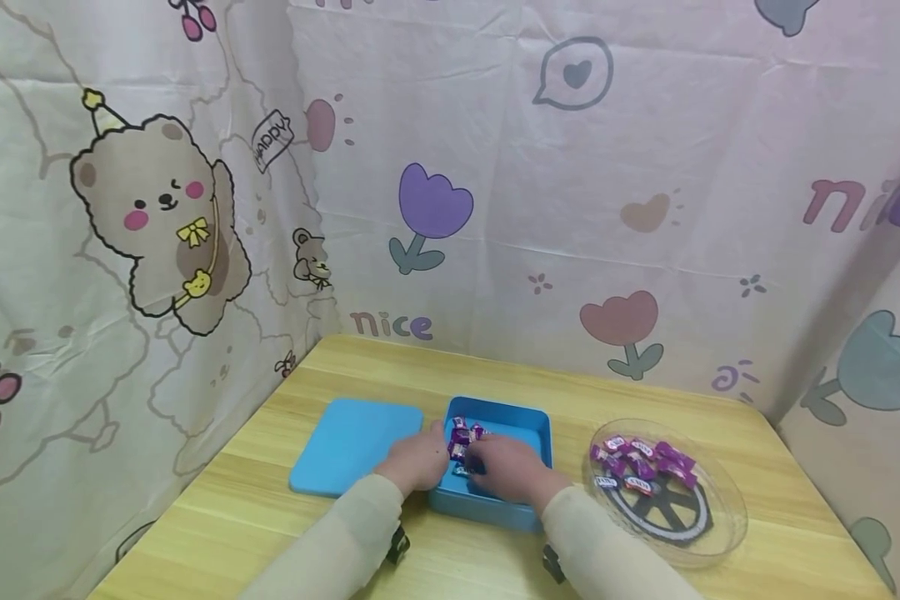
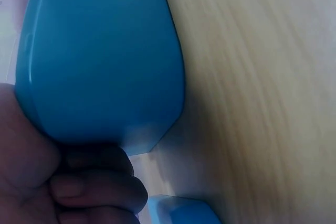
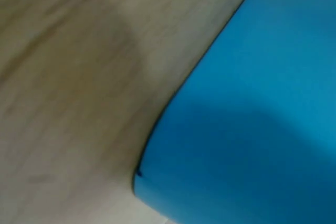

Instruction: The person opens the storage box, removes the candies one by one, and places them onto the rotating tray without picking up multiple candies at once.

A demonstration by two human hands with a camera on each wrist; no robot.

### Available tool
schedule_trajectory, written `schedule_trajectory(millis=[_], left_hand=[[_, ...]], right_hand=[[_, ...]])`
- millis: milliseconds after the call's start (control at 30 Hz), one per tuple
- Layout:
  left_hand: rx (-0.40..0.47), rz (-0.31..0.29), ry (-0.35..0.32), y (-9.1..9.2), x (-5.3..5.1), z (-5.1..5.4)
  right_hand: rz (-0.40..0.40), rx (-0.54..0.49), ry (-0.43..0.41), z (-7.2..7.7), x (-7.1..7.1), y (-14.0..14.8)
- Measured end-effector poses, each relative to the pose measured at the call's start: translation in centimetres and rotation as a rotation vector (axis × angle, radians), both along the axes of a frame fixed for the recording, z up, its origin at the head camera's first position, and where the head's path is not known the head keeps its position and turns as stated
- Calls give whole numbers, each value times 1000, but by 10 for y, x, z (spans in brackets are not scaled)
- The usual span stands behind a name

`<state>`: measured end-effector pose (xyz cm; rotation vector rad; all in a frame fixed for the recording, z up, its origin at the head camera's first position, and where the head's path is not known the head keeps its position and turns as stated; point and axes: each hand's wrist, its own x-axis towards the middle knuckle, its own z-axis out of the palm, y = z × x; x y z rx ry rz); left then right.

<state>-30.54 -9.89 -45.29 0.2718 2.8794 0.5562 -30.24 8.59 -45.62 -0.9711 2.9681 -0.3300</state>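
Observation:
A blue rectangular box (image 1: 487,517) stands uncovered on the table, with several purple-wrapped candies (image 1: 459,435) along its left inner side. My left hand (image 1: 418,460) holds the box by its left wall; in the left wrist view its curled fingers (image 2: 100,187) lie against the box's outer side (image 2: 105,66). My right hand (image 1: 512,468) reaches over the front wall into the box, bent fingers down at the candies. Those fingertips are hidden, so whether they pinch a candy cannot be seen. Only the box's outside (image 3: 252,108) and the tabletop appear in the right wrist view.
A flat blue lid (image 1: 352,442) lies left of the box. To the right, a clear round dish (image 1: 731,517) holds several wrapped candies (image 1: 641,458) above a dark spoked pattern. Behind the wooden table (image 1: 390,354) hangs a printed curtain (image 1: 510,208), with more curtain along both sides.

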Motion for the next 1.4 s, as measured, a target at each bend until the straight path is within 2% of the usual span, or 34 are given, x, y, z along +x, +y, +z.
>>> schedule_trajectory(millis=[267,567,733,1067,1400], left_hand=[[-21,-11,17,1,-1,-2],[8,8,-9,0,2,-1],[17,13,-7,0,4,-2],[10,4,-3,2,5,1],[31,6,-11,1,4,2]], right_hand=[[-26,18,13,-1,1,1],[-64,33,-45,0,2,6],[-93,-4,-41,6,4,12],[-110,-20,78,23,10,41],[-234,-37,80,42,19,82]])
